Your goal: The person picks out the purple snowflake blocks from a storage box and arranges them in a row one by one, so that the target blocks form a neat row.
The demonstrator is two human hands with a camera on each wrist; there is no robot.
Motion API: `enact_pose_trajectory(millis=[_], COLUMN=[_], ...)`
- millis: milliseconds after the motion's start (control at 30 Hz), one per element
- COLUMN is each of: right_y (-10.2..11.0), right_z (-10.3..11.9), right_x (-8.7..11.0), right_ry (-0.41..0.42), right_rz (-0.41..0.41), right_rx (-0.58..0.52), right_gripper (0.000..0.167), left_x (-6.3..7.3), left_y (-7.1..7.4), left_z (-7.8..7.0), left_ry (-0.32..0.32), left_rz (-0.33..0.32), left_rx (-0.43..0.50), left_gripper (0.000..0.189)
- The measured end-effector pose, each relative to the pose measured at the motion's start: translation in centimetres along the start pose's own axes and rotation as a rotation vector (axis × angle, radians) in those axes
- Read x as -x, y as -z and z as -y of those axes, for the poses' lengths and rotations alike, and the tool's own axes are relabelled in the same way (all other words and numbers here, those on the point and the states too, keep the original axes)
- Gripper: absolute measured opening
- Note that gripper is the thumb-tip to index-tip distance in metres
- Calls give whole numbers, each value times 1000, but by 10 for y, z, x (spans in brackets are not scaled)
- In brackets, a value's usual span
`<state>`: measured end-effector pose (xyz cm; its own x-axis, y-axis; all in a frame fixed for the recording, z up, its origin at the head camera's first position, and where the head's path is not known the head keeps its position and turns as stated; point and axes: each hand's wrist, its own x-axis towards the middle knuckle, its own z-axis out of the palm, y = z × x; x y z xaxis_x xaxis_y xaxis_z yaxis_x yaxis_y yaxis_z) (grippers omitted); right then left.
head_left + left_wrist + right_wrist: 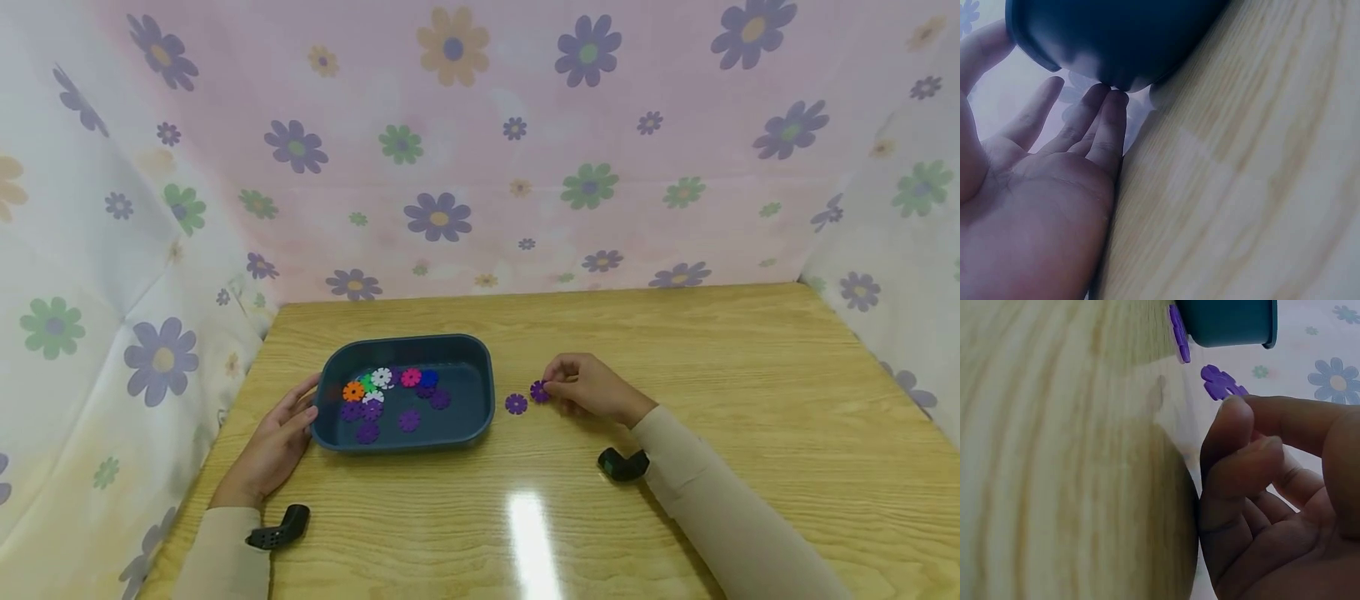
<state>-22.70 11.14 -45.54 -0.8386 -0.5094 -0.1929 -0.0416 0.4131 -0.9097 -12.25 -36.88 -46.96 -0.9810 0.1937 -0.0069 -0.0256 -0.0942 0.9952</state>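
Note:
A dark blue tray point(471, 408) rests on the wooden table, with colored notched discs lying inside. At its left end, my left hand point(273, 446) touches the outer wall and rim with extended fingers; in the left wrist view the fingertips point(1116, 100) meet the tray's underside edge. To the right of the tray, my right hand point(596, 390) pinches a purple notched disc point(537, 392) between thumb and index finger. The right wrist view shows this disc point(1217, 381) tilted, its near edge covered by the fingertips. Another purple disc point(516, 404) lies flat between tray and hand.
In the tray are several purple discs point(408, 419), an orange disc point(353, 392), a pink disc point(411, 377), a blue disc point(429, 378), white ones and a green one. Flower-patterned cloth point(480, 167) stands behind the table point(675, 333) and at both sides.

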Motion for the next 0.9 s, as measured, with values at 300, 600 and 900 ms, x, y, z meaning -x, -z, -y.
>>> enact_pose_trajectory(millis=[300,600,900], right_y=[2,-2,-7], right_z=[-4,0,4], right_x=[0,1,0], right_ry=[-3,25,16], right_rz=[39,30,1], right_rx=[54,137,198], right_gripper=[10,7,3], left_x=[0,-1,-1], left_y=[-2,-1,-1], left_z=[-1,0,-1], left_ry=[-16,4,-15], left_rz=[6,-2,10], left_rx=[5,-10,-5], left_gripper=[55,55,55])
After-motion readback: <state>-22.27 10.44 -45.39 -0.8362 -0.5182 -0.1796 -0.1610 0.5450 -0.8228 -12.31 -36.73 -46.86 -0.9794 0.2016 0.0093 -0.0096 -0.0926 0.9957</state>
